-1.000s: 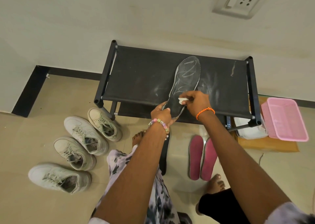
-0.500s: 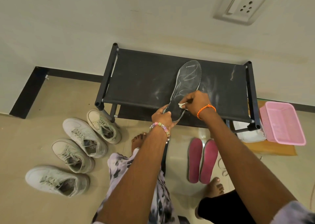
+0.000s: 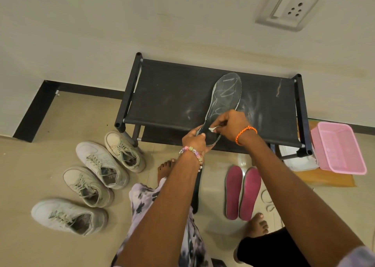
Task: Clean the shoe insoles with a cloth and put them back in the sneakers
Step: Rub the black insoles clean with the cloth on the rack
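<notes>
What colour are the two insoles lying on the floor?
Dark pink, almost magenta, insoles; the head view shows them.

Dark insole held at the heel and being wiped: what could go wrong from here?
1. The left hand grips only the heel of the insole; the toe might flex or slip under wiping pressure.
2. The cloth in the right hand is small; the streaks may just smear.
3. The rack looks dusty and could re-soil it.

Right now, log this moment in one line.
left hand: grips dark insole heel | right hand: wipes with white cloth | sneakers: floor, insoles out
</notes>
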